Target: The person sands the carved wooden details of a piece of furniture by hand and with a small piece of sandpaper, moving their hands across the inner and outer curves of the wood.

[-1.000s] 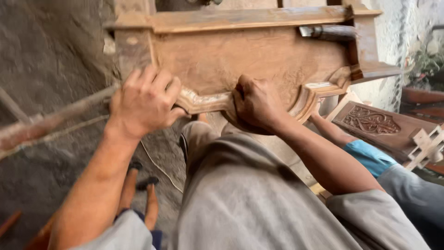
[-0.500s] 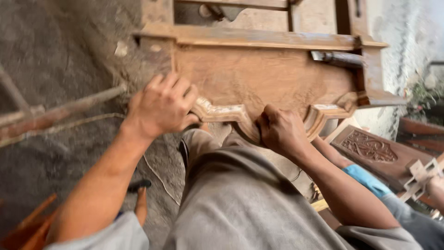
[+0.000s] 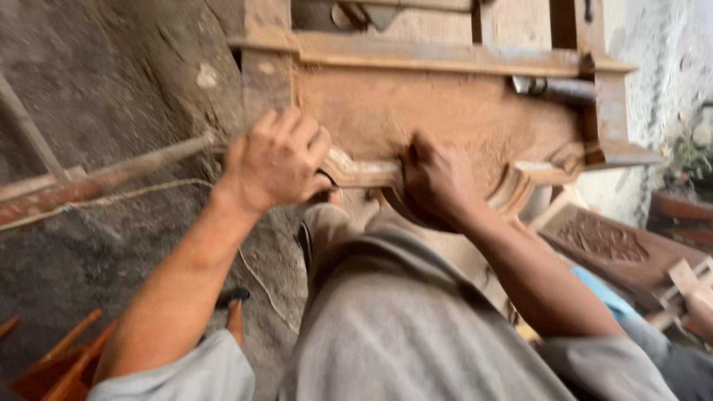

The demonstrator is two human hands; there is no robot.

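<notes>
We are working on a big wooden furniture frame propped against our knees, its carved lower edge facing us. Our left hand is clenching around that edge at the frame's left post, steadying it. Our right hand is pressing on the curved rim, possibly gripping sandpaper; blur is hiding it. We are judging this a smoothing step, needing steady bracing next.

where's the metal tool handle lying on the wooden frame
In the head view, the metal tool lies upper right on the wooden frame, against its right upright, above and right of the right hand.
</notes>
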